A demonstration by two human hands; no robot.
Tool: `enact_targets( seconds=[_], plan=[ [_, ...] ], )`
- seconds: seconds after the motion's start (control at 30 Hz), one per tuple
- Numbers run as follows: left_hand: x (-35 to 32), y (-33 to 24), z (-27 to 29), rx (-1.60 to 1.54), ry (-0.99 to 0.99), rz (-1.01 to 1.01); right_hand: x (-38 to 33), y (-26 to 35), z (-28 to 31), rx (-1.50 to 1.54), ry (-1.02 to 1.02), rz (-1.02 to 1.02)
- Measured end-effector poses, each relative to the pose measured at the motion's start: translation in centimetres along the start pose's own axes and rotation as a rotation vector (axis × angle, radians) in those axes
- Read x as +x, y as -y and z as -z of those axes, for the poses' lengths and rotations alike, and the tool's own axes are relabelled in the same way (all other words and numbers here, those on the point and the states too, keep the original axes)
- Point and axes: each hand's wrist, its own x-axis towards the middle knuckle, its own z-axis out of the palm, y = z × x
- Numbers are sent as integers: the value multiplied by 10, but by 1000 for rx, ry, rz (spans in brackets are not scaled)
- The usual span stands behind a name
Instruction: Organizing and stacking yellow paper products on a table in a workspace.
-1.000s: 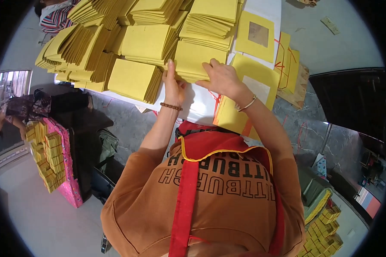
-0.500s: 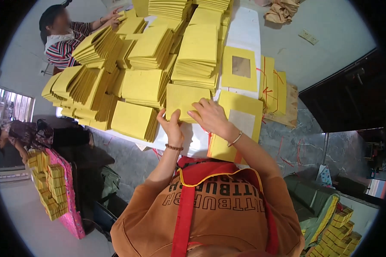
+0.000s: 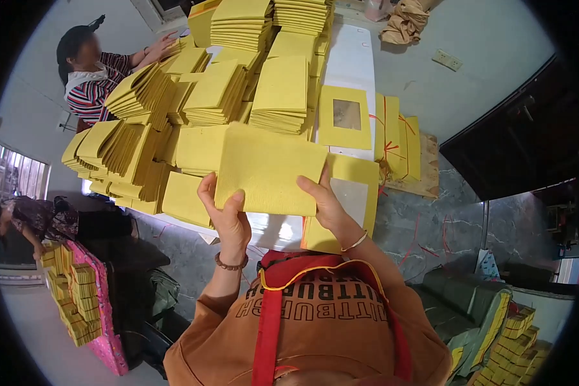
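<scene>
Between my two hands is a stack of yellow paper (image 3: 270, 170), lifted over the near edge of the white table (image 3: 349, 55) and tilted toward me. My left hand (image 3: 228, 219) grips its lower left corner, thumb on the front face. My right hand (image 3: 329, 204) holds the right edge, also with the thumb in front. How many sheets it has cannot be seen. Close to my right hand lies a yellow sheet with a pale rectangle (image 3: 347, 199). Behind it is another yellow sheet with a grey window (image 3: 345, 116).
Several stacks of folded yellow paper (image 3: 280, 87) cover the table's left and far parts. Red-tied yellow bundles (image 3: 392, 138) stand on a wooden board at right. One person (image 3: 90, 71) works at the far left, another (image 3: 35, 209) beside a pink-covered table (image 3: 109, 309).
The yellow stack has come up off the table toward me. My right hand has moved from its top to its right edge; my left hand now grips the left corner.
</scene>
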Motion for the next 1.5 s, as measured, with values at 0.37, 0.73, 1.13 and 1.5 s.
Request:
enact_targets(
  seconds=[0.37,0.73,1.13,1.5],
  plan=[
    [19,0,-37,55,383,68,1,3,50,571,123,-188],
    [29,10,-77,374,566,-87,15,2,54,1064,364,-141],
    [28,16,-81,633,505,-361,7,-4,37,961,335,-113],
    [33,9,-84,770,441,-596,4,-17,39,1039,356,-179]
  ],
)
